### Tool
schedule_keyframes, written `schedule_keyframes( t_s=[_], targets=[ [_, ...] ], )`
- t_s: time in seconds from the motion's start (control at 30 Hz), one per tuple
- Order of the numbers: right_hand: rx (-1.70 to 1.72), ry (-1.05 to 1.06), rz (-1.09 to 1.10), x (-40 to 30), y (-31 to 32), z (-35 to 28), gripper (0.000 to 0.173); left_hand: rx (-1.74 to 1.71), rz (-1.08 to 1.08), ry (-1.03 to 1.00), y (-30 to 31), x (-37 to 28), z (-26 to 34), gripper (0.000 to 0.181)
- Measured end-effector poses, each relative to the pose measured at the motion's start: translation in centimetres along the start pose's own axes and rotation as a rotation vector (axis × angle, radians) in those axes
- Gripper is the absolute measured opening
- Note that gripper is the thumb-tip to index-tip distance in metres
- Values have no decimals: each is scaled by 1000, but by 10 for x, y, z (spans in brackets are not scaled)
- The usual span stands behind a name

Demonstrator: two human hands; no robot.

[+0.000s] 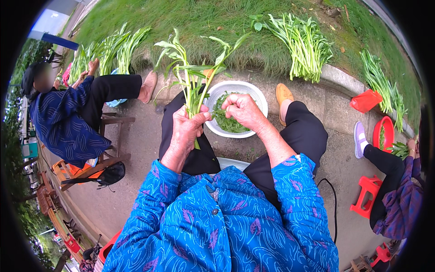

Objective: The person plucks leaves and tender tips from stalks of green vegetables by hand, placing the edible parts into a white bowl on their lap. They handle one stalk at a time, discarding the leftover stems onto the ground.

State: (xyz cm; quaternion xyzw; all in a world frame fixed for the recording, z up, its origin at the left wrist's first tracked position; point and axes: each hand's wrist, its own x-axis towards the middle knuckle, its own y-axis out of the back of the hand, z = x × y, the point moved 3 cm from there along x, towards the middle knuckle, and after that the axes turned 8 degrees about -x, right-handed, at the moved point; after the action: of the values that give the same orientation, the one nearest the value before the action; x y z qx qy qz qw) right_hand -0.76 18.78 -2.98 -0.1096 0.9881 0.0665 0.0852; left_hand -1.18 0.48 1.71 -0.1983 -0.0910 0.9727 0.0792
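My left hand (188,127) is closed around several leafy green vegetable stalks (188,81), which look like water spinach. Their leafy tops spread upward and the cut ends show below my palm. Close beside it, my right hand (245,110) pinches a small green leaf (219,111) between thumb and fingertips. Whether that leaf is still joined to a stalk, I cannot tell. Beneath my right hand sits a white plastic basket (261,98) on the pavement between my feet, with loose green leaves (231,125) in it.
More stalks (307,51) lie in a pile on the grass beyond the stone curb (343,80). A person (68,115) sits at left on a wooden chair (117,127). Another person (397,210) is at right, near a red basin (388,131) and a red plastic stool (366,197).
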Motion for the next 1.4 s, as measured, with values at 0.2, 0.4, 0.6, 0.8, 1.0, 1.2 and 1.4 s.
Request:
schedule_keyframes(
  t_s=[0.2,0.4,0.6,0.8,1.0,1.2,1.4],
  targets=[
    [84,28,223,5,-3,20,16,-18,-27,4,-6,1,-4,16],
    [-5,12,311,9,9,27,14,-41,2,-15,-2,0,2,15],
    [164,97,-6,-1,-3,-4,27,-37,-1,-14,-1,1,0,16],
    [-88,232,39,-3,-9,-9,13,-48,14,-1,-3,2,-8,16],
    [-267,287,75,-3,-11,-5,8,-21,50,4,-7,2,-8,16],
    [-343,199,294,-3,-17,6,11,-45,27,-10,-10,0,-12,15],
    [66,150,107,2,-5,2,11,-59,12,-17,-9,1,-6,17]
  ],
)
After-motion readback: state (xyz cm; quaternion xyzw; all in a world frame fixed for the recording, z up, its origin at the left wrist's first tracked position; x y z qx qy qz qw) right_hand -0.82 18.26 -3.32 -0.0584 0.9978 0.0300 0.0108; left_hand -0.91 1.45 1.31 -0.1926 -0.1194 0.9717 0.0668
